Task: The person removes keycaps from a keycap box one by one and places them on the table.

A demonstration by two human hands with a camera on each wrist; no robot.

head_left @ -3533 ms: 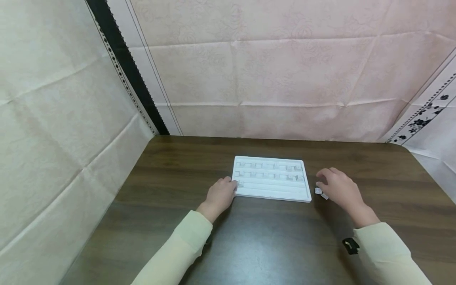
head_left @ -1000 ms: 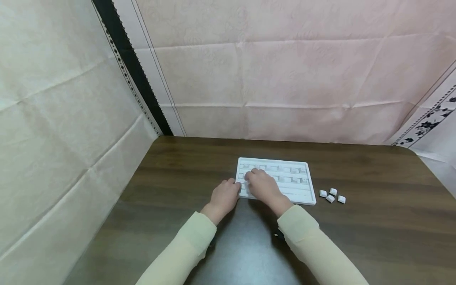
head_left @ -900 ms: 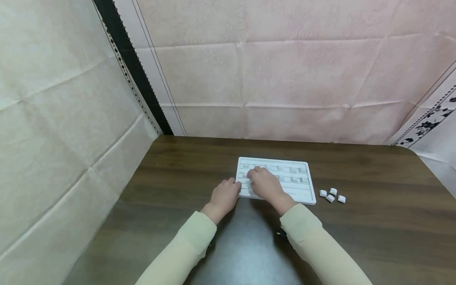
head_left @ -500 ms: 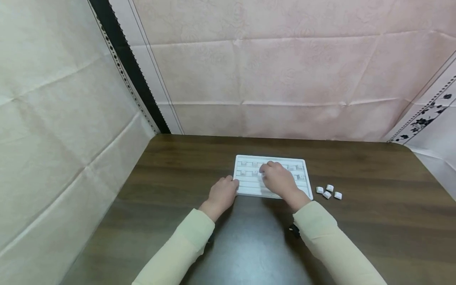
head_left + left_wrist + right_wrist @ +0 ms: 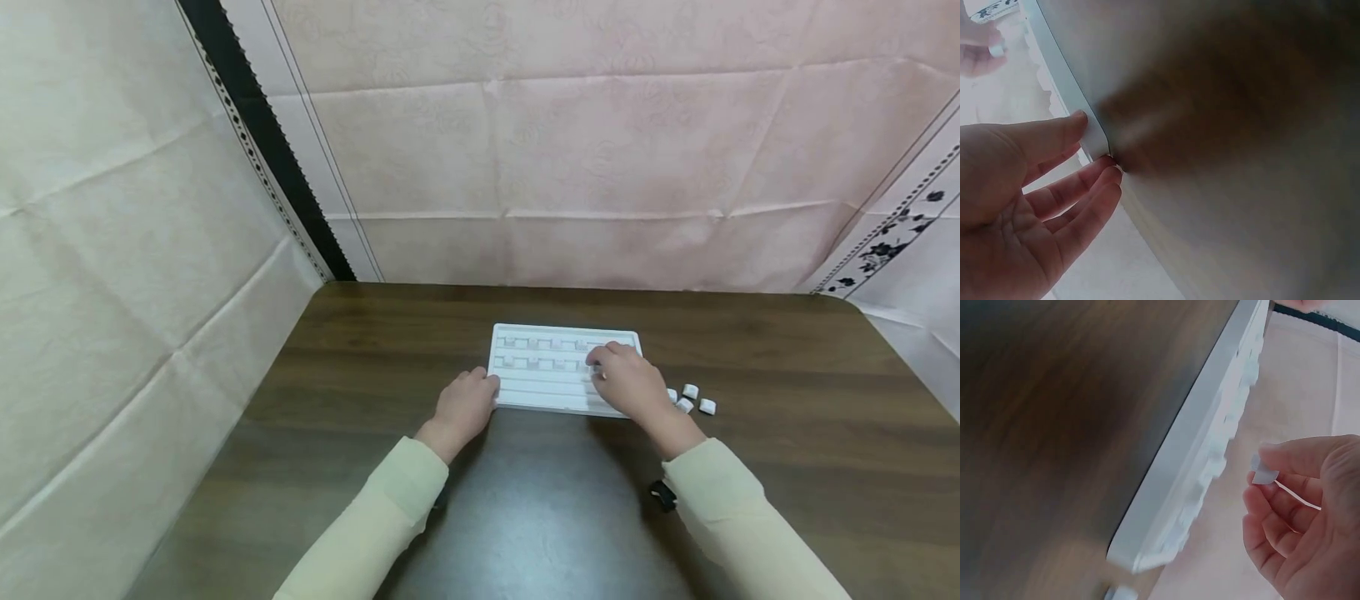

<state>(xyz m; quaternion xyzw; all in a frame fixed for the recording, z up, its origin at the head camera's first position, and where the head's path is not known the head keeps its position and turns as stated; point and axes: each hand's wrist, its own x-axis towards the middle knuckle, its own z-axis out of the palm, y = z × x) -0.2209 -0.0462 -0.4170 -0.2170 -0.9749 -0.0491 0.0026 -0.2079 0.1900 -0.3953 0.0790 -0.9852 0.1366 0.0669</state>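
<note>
A flat white tray (image 5: 547, 398) with raised ridges lies on the table, and small white pieces stand in its two back rows. At its near left corner my left hand (image 5: 462, 410) grips the edge; the left wrist view shows the thumb (image 5: 1079, 123) on the side wall and fingertips around the corner. Over the right part of the tray is my right hand (image 5: 633, 385), pinching a small white block (image 5: 1265, 470) between thumb and fingers. In the right wrist view that block is held apart from the tray. The hand hides some of the rows beneath.
Several loose white blocks (image 5: 691, 391) lie on the brown wooden table (image 5: 420, 333) just right of the tray, one partly behind the right hand. Pale cloth (image 5: 570, 167) hangs behind the table's back edge and at the left.
My right hand was by the loose blocks, came over the tray's left part, and has since moved rightward across it. The left hand keeps its place at the tray corner.
</note>
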